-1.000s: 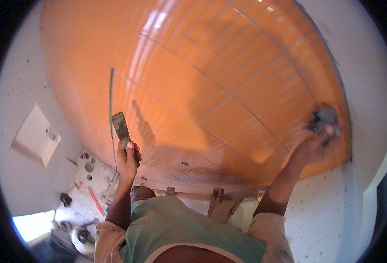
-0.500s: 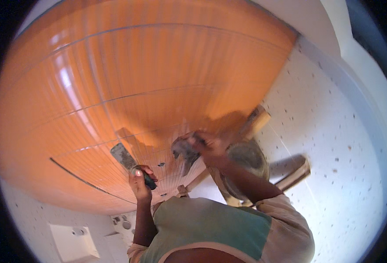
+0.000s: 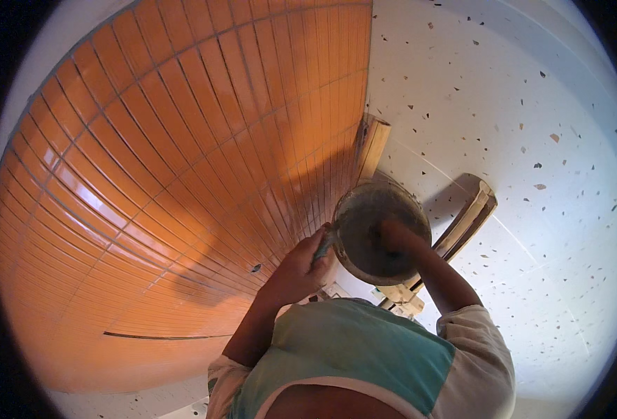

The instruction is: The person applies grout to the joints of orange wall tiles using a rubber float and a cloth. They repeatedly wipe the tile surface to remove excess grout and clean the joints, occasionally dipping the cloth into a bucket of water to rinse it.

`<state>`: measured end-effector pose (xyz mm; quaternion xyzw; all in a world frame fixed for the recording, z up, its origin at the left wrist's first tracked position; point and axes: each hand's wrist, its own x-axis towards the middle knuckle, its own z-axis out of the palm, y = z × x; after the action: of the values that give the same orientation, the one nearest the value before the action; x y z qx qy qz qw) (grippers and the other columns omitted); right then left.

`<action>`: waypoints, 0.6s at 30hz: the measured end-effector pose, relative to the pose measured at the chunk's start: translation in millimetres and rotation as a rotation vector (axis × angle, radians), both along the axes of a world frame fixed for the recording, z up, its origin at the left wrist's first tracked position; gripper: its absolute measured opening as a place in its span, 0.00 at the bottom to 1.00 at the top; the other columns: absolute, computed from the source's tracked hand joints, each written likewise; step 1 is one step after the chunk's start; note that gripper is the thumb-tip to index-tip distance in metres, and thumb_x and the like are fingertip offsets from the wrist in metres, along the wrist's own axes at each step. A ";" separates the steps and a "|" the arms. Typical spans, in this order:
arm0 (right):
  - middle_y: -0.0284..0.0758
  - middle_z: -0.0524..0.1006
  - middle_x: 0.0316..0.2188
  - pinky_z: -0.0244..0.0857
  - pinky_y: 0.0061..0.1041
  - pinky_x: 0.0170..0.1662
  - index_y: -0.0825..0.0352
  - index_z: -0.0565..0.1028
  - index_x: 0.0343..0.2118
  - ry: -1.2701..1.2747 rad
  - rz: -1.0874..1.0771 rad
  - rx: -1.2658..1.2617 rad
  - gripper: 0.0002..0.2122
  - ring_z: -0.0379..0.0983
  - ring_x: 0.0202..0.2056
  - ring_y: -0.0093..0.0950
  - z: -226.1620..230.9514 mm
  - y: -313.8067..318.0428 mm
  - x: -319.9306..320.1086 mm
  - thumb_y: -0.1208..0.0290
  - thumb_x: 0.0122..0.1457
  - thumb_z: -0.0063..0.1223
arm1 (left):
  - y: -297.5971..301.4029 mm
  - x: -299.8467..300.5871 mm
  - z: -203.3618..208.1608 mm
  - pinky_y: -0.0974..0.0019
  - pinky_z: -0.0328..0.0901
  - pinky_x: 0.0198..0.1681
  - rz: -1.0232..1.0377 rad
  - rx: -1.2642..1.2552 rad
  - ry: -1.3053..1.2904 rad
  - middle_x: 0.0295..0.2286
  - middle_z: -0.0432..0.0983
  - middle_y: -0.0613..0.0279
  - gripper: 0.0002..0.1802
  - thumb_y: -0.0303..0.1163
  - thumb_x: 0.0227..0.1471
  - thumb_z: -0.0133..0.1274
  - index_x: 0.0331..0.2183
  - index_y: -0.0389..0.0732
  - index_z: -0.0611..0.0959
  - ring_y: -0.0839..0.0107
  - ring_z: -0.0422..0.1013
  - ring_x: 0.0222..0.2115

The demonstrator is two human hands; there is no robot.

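My right hand [image 3: 396, 236] reaches down inside a round, grey-smeared bucket [image 3: 358, 274]. Its fingers are lost in the dark interior, so their grip and anything in them do not show. At the bucket's left rim, my left hand [image 3: 296, 271] is closed around a putty knife [image 3: 323, 247]. Only a small greyish part of the knife shows, close against the rim. Left of both hands rises a wall of narrow orange tiles [image 3: 203, 160] with dark joints between them.
Wooden pieces stick out around the bucket: one beam [image 3: 373, 148] beyond it and another [image 3: 470, 213] to its right. A pale speckled surface [image 3: 532, 230] spreads on the right. A small dark hole [image 3: 255, 268] and a long dark slit [image 3: 162, 336] mark the orange tiling.
My right hand has left the tiles, where it held a grey cloth-like piece, and gone into the bucket. My left hand has brought the putty knife rightward to the rim. The view has turned right.
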<state>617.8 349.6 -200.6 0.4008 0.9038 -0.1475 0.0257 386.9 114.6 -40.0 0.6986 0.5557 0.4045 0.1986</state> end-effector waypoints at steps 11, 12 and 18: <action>0.48 0.79 0.36 0.69 0.35 0.46 0.67 0.76 0.47 0.334 -0.375 -0.007 0.23 0.78 0.40 0.41 149.1 -59.6 42.4 0.64 0.48 0.64 | 99.3 55.6 -5.4 0.53 0.63 0.53 -0.356 -0.287 0.612 0.44 0.70 0.38 0.21 0.25 0.46 0.53 0.45 0.29 0.76 0.48 0.68 0.46; 0.48 0.80 0.36 0.69 0.36 0.47 0.68 0.76 0.46 0.408 -0.452 -0.016 0.22 0.78 0.41 0.41 173.8 -69.0 46.5 0.63 0.48 0.64 | 111.4 62.4 -9.9 0.53 0.64 0.52 -0.395 -0.293 0.680 0.44 0.70 0.37 0.22 0.26 0.45 0.54 0.44 0.28 0.76 0.48 0.68 0.45; 0.40 0.80 0.36 0.68 0.31 0.46 0.70 0.76 0.43 0.965 -0.545 -0.281 0.20 0.76 0.39 0.32 172.1 -69.8 54.3 0.64 0.50 0.65 | 144.5 82.0 -60.9 0.54 0.63 0.53 -0.237 -0.322 0.051 0.48 0.69 0.42 0.30 0.44 0.55 0.50 0.52 0.32 0.70 0.49 0.64 0.52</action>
<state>672.0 279.7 -28.5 0.4993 0.6490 -0.4339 -0.3758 468.9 259.2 -100.9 0.7284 0.5320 0.2662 0.3399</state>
